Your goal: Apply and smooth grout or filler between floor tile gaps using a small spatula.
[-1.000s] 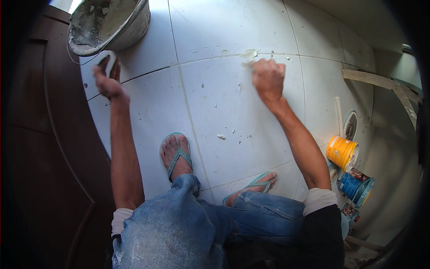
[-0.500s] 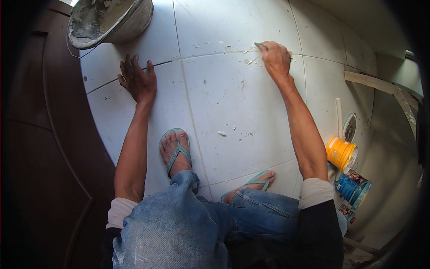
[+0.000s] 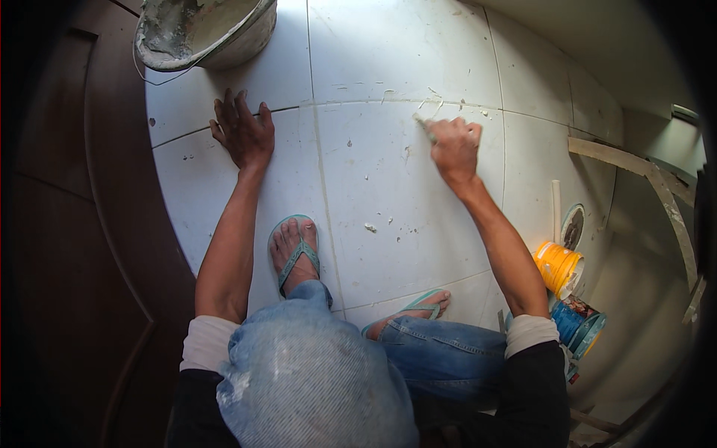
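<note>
Small tool (image 3: 423, 124) in the fingers of the right hand (image 3: 455, 151), its tip reaching out ahead and to the left of the knuckles. Blurred; exact kind cannot be told.

Right hand: closed round the tool, fist low over the white tiles (image 3: 403, 224). Half a second ago its tip lay beyond the tile joint (image 3: 373, 101); now hand and tip sit on the near side of that line. Reads as a short stroke drawn toward the body.

Pale paste strands (image 3: 438, 107) lie just beyond the fist, by the joint. One second ago there was a broader smear at this spot; now thin strips show. Judgement: paste is being worked along here, and this stretch looks unfinished, since residue remains.

Left hand (image 3: 250, 140): no object seen, fingers spread, palm down on tile, fingertips across a dark joint (image 3: 286, 110). One second ago it was blurred and nearer the bucket; planted by the next frame, same place now. Probably a brace for leaning.

Around the hands: bucket (image 3: 239, 41) beyond the left hand; crumbs (image 3: 370, 227) left of the right wrist, nearer the body; yellow tub (image 3: 556, 266) right of the right forearm.
</note>
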The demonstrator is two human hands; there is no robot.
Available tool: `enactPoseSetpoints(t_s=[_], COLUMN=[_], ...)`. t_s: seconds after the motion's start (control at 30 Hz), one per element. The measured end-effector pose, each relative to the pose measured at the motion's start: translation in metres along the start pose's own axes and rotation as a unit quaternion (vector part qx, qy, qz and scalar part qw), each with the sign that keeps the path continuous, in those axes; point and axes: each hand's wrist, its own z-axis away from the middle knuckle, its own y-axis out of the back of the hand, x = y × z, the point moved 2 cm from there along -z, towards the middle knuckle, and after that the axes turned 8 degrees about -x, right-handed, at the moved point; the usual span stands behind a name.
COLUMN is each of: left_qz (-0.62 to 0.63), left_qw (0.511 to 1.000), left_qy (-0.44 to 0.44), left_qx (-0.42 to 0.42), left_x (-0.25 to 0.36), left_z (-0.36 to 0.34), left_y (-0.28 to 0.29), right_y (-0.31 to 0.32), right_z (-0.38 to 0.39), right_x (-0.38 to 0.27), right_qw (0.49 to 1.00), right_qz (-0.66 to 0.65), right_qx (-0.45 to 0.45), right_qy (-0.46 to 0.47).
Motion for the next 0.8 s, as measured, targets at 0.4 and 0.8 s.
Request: enactPoseSetpoints(t_s=[0.4, 0.8], left_qz=[0.009, 0.015], left_qw=[1.000, 1.000], left_qy=[0.014, 0.005], left_qx=[-0.012, -0.005], left_x=[0.000, 0.001], left_z=[-0.002, -0.001], left_y=[0.000, -0.002], right_y=[0.008, 0.006], right_z=[-0.042, -0.050], right_x=[-0.014, -0.039], right_qw=[0.977, 0.995], right_qz=[-0.104, 0.037], right_qx=[-0.100, -0.037], right_qy=[-0.158, -0.089])
